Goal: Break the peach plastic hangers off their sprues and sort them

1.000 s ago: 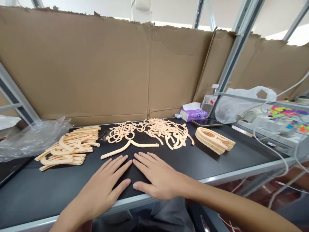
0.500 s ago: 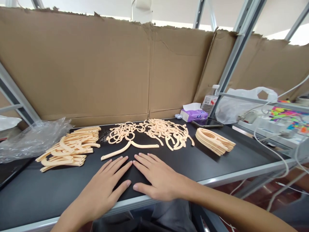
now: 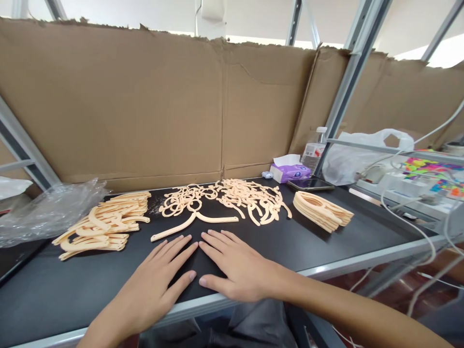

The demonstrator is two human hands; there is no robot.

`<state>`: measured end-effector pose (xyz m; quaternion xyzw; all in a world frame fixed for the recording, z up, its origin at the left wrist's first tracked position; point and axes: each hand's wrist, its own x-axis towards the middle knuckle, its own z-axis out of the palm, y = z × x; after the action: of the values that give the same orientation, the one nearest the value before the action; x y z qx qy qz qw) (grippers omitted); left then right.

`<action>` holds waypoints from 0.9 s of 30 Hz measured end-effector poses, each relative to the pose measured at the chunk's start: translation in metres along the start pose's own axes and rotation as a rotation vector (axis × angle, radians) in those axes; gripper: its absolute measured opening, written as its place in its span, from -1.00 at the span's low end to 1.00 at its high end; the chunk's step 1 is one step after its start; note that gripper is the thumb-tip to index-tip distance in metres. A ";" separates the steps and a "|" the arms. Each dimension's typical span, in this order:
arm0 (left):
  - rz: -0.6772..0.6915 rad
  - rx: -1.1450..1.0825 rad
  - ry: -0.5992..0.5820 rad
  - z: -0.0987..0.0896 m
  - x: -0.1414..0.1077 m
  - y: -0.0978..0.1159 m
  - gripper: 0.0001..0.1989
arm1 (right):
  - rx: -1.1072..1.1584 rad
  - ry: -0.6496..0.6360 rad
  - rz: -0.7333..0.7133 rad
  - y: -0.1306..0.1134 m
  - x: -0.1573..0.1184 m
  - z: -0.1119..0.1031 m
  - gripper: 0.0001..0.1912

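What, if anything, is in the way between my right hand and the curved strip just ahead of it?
Nothing visible. Your right hand lies flat on the black tabletop, fingers pointing toward the curved strip, with only bare tabletop between. The heap of small curved pieces is on the strip's far side.

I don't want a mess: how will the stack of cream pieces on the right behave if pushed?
The stack may splay, since no band shows around its layers. Its pieces look fairly stiff, judging by their matching curves.
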<state>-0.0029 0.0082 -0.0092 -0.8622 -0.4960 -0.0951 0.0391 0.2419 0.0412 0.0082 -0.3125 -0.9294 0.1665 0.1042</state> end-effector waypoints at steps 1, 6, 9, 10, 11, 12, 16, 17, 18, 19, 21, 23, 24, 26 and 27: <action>0.002 0.000 0.002 0.000 0.000 0.000 -0.44 | -0.001 0.001 0.000 0.000 0.000 0.000 -0.17; 0.007 -0.011 0.024 -0.003 -0.001 0.002 -0.45 | 0.004 0.000 -0.005 0.000 0.000 0.000 -0.17; 0.003 -0.018 0.005 -0.004 0.000 0.002 -0.44 | 0.011 0.003 -0.002 0.001 0.000 0.000 -0.19; 0.003 -0.017 -0.002 -0.004 0.000 0.002 -0.44 | 0.014 0.004 -0.001 0.001 0.000 0.000 -0.19; 0.003 -0.014 -0.007 -0.004 0.000 0.002 -0.44 | 0.018 0.005 0.001 0.001 0.000 0.001 -0.19; 0.004 -0.011 -0.010 -0.003 0.000 0.002 -0.44 | 0.022 0.004 0.002 0.001 0.000 0.001 -0.19; -0.004 -0.009 -0.009 -0.003 0.000 0.001 -0.45 | 0.031 -0.016 0.002 0.002 -0.002 -0.001 -0.18; -0.005 -0.013 -0.005 -0.003 -0.001 0.001 -0.45 | 0.029 -0.021 -0.003 0.002 -0.002 -0.002 -0.17; -0.006 -0.019 -0.001 -0.003 -0.001 0.001 -0.46 | 0.022 -0.020 -0.012 0.003 -0.001 -0.004 -0.16; -0.005 -0.026 0.004 -0.003 -0.001 0.001 -0.46 | 0.010 -0.012 -0.023 0.003 0.001 -0.006 -0.17; -0.003 -0.038 0.014 -0.003 -0.001 0.002 -0.47 | -0.025 0.025 -0.054 0.007 0.008 -0.015 -0.26; -0.008 -0.044 0.014 -0.003 -0.001 0.002 -0.46 | -0.059 0.080 -0.082 0.013 0.022 -0.026 -0.46; -0.012 -0.046 0.013 -0.004 -0.001 0.003 -0.46 | -0.084 0.112 -0.083 0.017 0.030 -0.032 -0.51; -0.018 -0.055 0.016 -0.005 -0.001 0.003 -0.48 | -0.156 0.221 -0.052 0.026 0.048 -0.042 -0.58; -0.020 -0.060 0.016 -0.006 -0.001 0.004 -0.48 | -0.178 0.275 -0.020 0.030 0.055 -0.045 -0.59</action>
<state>-0.0006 0.0049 -0.0037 -0.8573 -0.5011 -0.1171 0.0161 0.2285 0.1085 0.0429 -0.3309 -0.9206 0.0380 0.2040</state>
